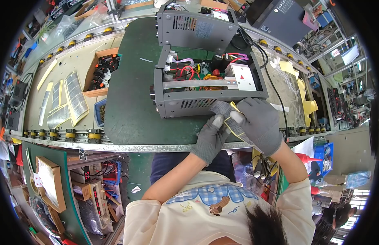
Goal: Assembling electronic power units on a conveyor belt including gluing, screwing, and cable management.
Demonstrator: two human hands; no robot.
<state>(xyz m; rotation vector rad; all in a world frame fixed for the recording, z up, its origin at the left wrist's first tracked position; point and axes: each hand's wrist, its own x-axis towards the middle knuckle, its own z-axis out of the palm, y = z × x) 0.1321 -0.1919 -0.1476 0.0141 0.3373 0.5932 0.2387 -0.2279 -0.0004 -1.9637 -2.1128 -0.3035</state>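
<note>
- Label (222, 108) is hanging beside the open case (197, 105), left hand (211, 138) and right hand (261, 122) pinching it between closed fingers!
- Yellow backing (236, 129) is apparently peeling; full separation is remaining.

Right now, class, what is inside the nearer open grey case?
Red wires, a copper-coloured coil and a white panel show inside. Whatever lies directly beneath the metal strip and panel is covered.

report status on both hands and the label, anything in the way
Left hand, right hand pinching grey label. Open-topped metal unit just beyond. No obstruction seen.
</note>
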